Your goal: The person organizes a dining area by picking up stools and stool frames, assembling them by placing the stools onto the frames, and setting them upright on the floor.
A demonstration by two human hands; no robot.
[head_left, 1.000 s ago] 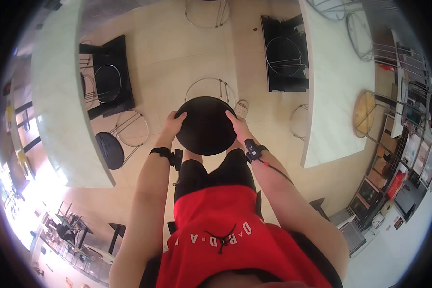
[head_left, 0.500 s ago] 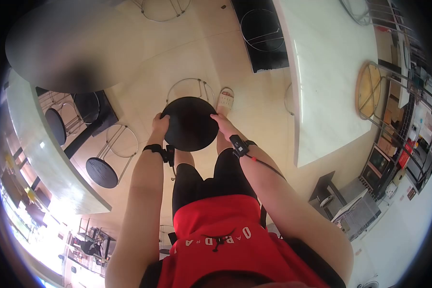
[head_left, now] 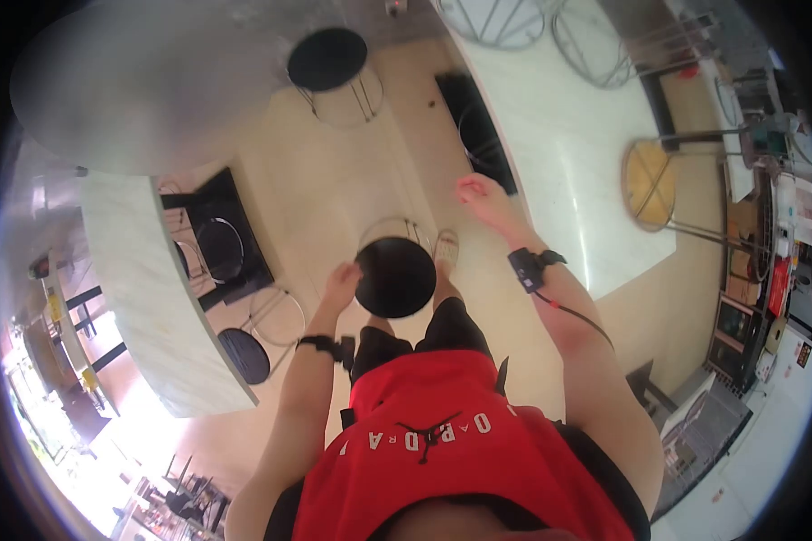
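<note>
A round stool with a black seat [head_left: 395, 278] and thin metal legs stands on the floor in front of my legs. My left hand [head_left: 340, 285] is beside the left rim of the seat, its fingers smeared by motion. To the upper right, away from the stool, my right hand [head_left: 484, 197] is raised with its fingers curled in and nothing showing in them. Its nearest neighbour is the long white marble-like table [head_left: 559, 135]. Both wrists wear black straps, and a small dark device [head_left: 526, 269] sits on the right one.
Another black-topped stool [head_left: 327, 59] stands ahead. One more stool [head_left: 244, 355] is at the left, beside a white counter [head_left: 140, 298]. Upturned stools, one with a wooden seat [head_left: 650, 185], rest on the right table. A grey blur covers the upper left.
My right hand has left the seat's rim and moved up and to the right. The left hand has shifted off its earlier hold at the rim. The view has tilted, showing more ahead.
</note>
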